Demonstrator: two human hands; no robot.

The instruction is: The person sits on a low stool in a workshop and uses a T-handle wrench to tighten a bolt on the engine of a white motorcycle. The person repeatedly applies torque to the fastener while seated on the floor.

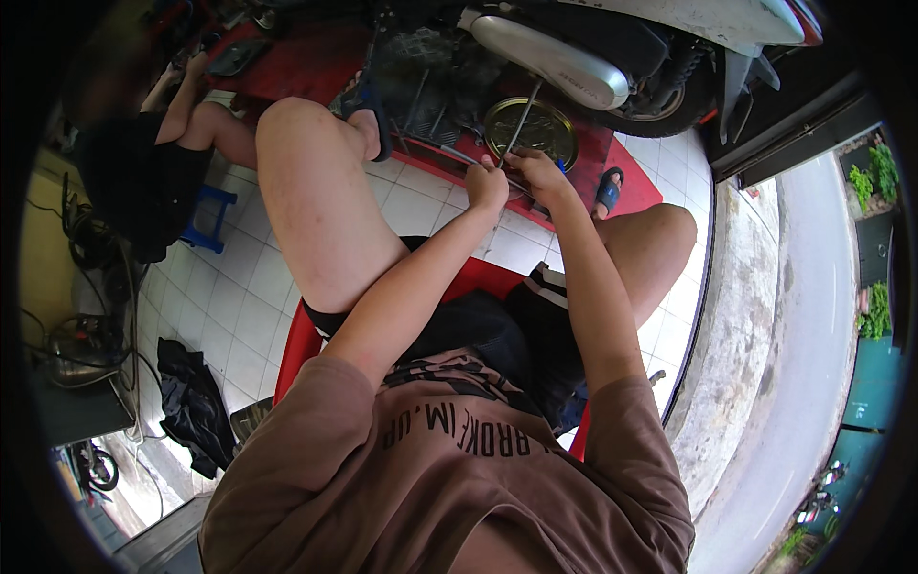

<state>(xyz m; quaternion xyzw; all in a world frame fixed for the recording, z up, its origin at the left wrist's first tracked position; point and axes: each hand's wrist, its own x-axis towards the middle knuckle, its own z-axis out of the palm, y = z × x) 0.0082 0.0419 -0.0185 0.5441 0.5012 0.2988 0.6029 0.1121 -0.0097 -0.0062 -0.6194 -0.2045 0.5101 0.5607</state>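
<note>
A long thin metal rod, which looks like the shaft of a T-handle wrench point(522, 120), slants from my hands up to the lower edge of the motorcycle's grey side cover point(550, 59). My left hand point(488, 187) is closed around the tool's handle end. Close beside it, my right hand point(540, 177) has its fingers curled on the same end of the tool. Where the far tip meets the motorcycle is too small to make out. Behind the shaft, a round gold-rimmed tray point(557, 124) lies under the motorcycle.
The motorcycle stands on a red platform point(639, 184), its rear tyre point(660, 122) at the right. Several tools lie on a dark tray point(421, 110). Another person in black point(129, 182) sits at the left near a blue stool point(208, 218). I sit on a red chair point(290, 359).
</note>
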